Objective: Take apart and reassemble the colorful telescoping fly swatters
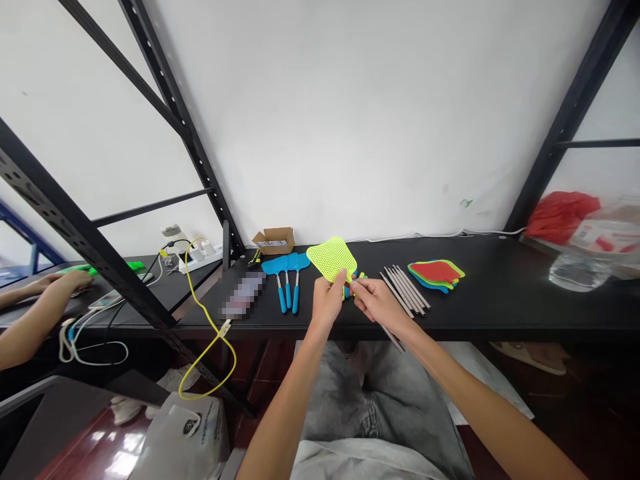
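My left hand (327, 301) is closed on the neck of a yellow-green fly swatter head (331, 259), a flat plate full of small holes. Close beside it, my right hand (379, 304) grips a thin metal rod (393, 339), whose lower end sticks out past the table edge. The rod's upper end meets the swatter's neck between my fingers; the joint itself is hidden. Several loose metal rods (406, 291) lie to the right of my hands. Further right is a stack of red, yellow and blue swatter heads (436, 272). Small coloured pieces behind my hands are mostly covered.
Blue fly swatters (288, 283) with blue grips lie to the left, before an open cardboard box (274, 241). A blurred-out flat object (244, 295) and yellow cable (200, 305) are nearby. Another person's arms (37, 300) show far left. A plastic bottle (600, 243) stands right.
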A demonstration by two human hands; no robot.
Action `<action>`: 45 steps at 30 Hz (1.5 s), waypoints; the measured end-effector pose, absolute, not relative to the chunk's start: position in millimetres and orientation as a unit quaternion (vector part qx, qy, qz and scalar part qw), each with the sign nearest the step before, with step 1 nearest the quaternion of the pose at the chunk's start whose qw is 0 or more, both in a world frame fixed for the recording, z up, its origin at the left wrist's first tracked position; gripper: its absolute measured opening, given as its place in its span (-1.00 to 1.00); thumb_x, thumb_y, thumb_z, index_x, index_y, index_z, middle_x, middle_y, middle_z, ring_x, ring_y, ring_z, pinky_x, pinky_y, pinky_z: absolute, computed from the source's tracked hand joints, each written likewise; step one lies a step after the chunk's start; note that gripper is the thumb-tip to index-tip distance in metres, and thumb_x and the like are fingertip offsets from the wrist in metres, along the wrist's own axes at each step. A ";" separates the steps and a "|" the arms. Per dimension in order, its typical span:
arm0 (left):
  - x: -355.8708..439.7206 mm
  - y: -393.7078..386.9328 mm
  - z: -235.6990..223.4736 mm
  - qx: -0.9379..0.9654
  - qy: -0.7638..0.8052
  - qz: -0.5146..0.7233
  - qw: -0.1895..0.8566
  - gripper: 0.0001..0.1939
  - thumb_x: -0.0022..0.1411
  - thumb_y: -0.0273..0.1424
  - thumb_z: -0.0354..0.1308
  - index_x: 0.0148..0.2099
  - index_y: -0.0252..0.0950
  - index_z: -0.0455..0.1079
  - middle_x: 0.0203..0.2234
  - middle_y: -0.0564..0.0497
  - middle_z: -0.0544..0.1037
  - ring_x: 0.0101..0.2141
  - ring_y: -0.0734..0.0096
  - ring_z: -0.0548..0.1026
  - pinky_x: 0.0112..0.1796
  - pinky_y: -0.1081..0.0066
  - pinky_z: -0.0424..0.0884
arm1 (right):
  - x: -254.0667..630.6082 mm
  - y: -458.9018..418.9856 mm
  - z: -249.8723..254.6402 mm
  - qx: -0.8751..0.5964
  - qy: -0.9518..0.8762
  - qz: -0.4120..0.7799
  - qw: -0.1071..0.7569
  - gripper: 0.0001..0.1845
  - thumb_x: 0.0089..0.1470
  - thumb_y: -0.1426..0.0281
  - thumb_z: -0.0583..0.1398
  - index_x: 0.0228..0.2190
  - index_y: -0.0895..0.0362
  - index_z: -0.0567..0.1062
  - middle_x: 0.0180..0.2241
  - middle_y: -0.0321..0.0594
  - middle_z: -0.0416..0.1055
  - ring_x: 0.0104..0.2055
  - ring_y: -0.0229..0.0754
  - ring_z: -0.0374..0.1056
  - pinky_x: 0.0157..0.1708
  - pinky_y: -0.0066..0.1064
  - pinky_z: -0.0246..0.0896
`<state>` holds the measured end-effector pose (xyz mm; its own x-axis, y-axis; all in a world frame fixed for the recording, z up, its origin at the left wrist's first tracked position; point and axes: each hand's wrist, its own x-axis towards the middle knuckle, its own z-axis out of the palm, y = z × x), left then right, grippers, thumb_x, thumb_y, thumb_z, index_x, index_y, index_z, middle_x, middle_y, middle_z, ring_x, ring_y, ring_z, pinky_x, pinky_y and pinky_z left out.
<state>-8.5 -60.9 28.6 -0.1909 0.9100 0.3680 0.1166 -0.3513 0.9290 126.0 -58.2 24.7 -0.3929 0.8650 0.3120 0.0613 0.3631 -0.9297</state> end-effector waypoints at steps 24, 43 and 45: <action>-37.6 -71.8 59.6 0.413 0.418 0.752 0.299 -0.52 0.19 -0.02 0.17 -0.40 -0.41 0.47 -0.61 0.03 0.41 -0.66 0.63 0.16 -0.66 0.53 0.03 | 152.0 22.1 26.6 -0.598 -0.734 0.096 0.308 -0.68 0.13 0.44 0.11 -0.10 0.12 0.54 -0.33 -0.08 0.56 -0.29 -0.05 0.48 -0.22 -0.30 0.25; -22.5 -80.3 39.2 0.692 0.521 0.442 0.232 -0.51 0.28 -0.04 0.02 -0.39 -0.33 0.52 -0.52 -0.03 0.54 -0.47 0.37 0.44 -0.43 0.46 0.25 | 164.0 8.0 46.8 -0.402 -0.628 0.449 0.492 -0.47 -0.07 0.15 0.32 -0.08 0.17 0.48 -0.50 -0.22 0.45 -0.60 -0.25 0.27 -0.69 -0.48 0.06; -43.6 -84.1 44.9 0.683 0.585 0.410 0.152 -0.58 0.27 -0.07 0.04 -0.27 -0.27 0.56 -0.42 -0.04 0.59 -0.37 0.30 0.49 -0.36 0.43 0.28 | 199.3 25.6 48.6 -0.443 -0.611 0.403 0.518 -0.43 -0.06 0.22 0.30 -0.02 0.20 0.44 -0.41 -0.12 0.50 -0.54 -0.20 0.33 -0.61 -0.42 0.17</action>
